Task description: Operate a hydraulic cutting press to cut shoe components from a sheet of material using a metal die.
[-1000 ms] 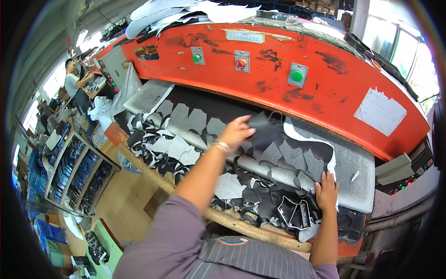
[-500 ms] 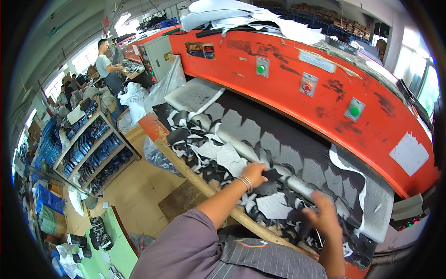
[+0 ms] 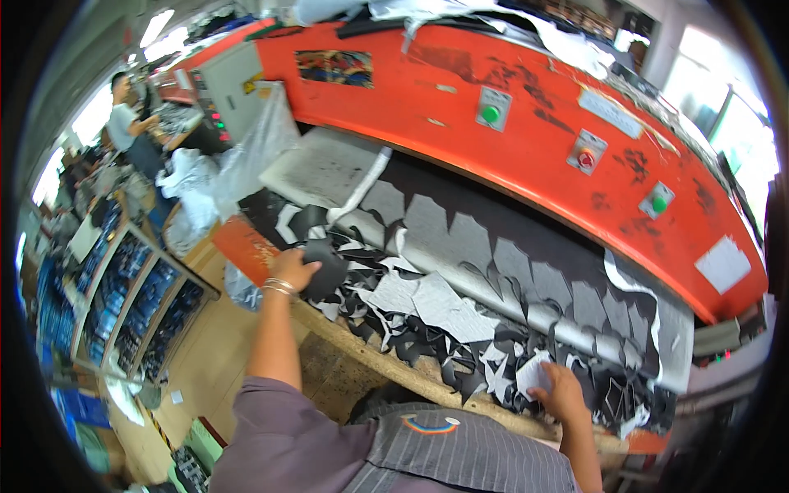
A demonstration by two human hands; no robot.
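Note:
At the left end of the cluttered tray, my left hand is closed on a black sheet-material piece with a curved edge; the fingers are partly hidden. To the right, my right hand pinches a small white piece low over the scraps. Between the hands lie larger white pieces and a heap of black and white offcuts. Beyond them, a dark sheet with grey pointed shapes runs under the red machine, over a pale roller-like edge.
The red machine front bears green buttons and a red button. A wooden rail edges the tray close to my body. At left stand a loaded shelf rack, clear plastic sheeting and, farther off, another person.
My left hand has moved left along the tray with a black piece. My right hand has come down onto a white piece near the rail. The view has shifted somewhat.

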